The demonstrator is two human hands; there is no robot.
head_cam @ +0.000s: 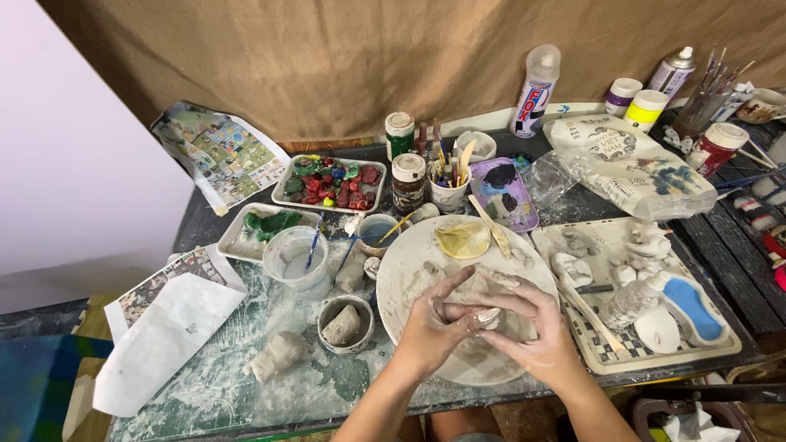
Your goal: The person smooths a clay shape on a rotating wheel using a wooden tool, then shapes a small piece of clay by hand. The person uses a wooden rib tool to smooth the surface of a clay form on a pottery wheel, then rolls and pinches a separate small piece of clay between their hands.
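My left hand (434,327) and my right hand (536,331) are cupped together around a small lump of grey clay (490,315). Both are smeared with clay and held over a round clay-stained board (409,266). A yellow sponge (463,239) and a wooden modelling tool (491,227) lie at the board's far side. Most of the lump is hidden by my fingers.
Left of the board stand a small bowl with a clay chunk (344,323), a loose clay lump (278,354) and a water tub (299,258). A checked tray (720,350) with clay pieces sits right. Paint jars, brush cups, a stone tray (330,182) and bottles crowd the back.
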